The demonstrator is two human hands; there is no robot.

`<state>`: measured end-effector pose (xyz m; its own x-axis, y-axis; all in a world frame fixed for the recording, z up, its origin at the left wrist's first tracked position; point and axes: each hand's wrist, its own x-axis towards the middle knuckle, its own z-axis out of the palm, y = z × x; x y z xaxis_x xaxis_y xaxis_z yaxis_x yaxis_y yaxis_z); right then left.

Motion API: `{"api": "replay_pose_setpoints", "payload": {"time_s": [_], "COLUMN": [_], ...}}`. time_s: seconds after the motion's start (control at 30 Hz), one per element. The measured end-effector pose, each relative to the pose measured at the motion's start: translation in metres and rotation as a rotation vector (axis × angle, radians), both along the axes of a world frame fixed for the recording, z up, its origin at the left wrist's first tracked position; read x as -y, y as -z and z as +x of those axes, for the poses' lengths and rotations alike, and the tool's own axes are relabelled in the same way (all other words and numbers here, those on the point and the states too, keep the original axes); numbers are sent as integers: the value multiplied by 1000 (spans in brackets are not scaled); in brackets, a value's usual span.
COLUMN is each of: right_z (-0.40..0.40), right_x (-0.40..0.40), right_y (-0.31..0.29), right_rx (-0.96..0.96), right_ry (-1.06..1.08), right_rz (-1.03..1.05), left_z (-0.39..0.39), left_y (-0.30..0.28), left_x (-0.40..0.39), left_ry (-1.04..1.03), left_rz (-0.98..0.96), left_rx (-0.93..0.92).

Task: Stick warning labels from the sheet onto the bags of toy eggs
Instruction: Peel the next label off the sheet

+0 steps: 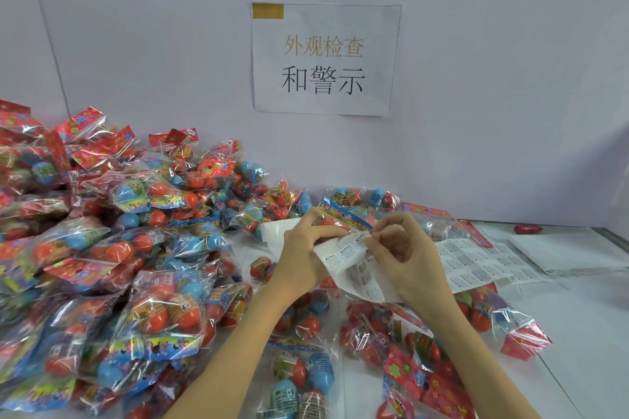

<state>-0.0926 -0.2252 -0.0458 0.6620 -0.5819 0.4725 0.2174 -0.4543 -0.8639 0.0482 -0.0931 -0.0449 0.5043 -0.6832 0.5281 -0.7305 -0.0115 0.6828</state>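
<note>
Left hand clamped on curled label sheet at frame centre; right hand fingertips pinching a label at its top edge. Below and left, heaped bags of toy eggs. Right, more flat label sheets on bare white table. Behind, wall sign.

Single head-worn view, angled forward and down, close over both hands; fingertips mid-frame, wall just beyond them.
</note>
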Motion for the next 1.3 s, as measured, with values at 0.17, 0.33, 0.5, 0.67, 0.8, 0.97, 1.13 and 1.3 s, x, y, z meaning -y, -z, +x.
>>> {"api": "replay_pose_setpoints", "payload": {"time_s": [0.17,0.33,0.5,0.67,0.8,0.97,1.13,1.3], "right_z": [-1,0,2,3,1,-4,-6,-3], "right_x": [1,3,2,-1,-2,-3,-7,-11], "right_y": [0,-1,0,-1,-3,-8,-9,-8], "right_rx": [-82,-78,-113,-10,-21,-113,-171,-143], "right_ry": [-6,-4,-16,-22,-24,-140,-165,-100], "right_rz": [-47,33,15,52,18,6,-51,-97], "left_z": [0,1,-3,-6,-4,1,8,8], "left_y": [0,1,0,-1,0,3,4,0], "left_x": [-1,0,0,1,1,4,2,1], "left_ry": [-20,-100,-145,-123,-126,-83,24,119], "left_rz": [91,39,20,34,102,54,40,98], "left_rx": [102,210,255,176,148,116,-27,-48]}}
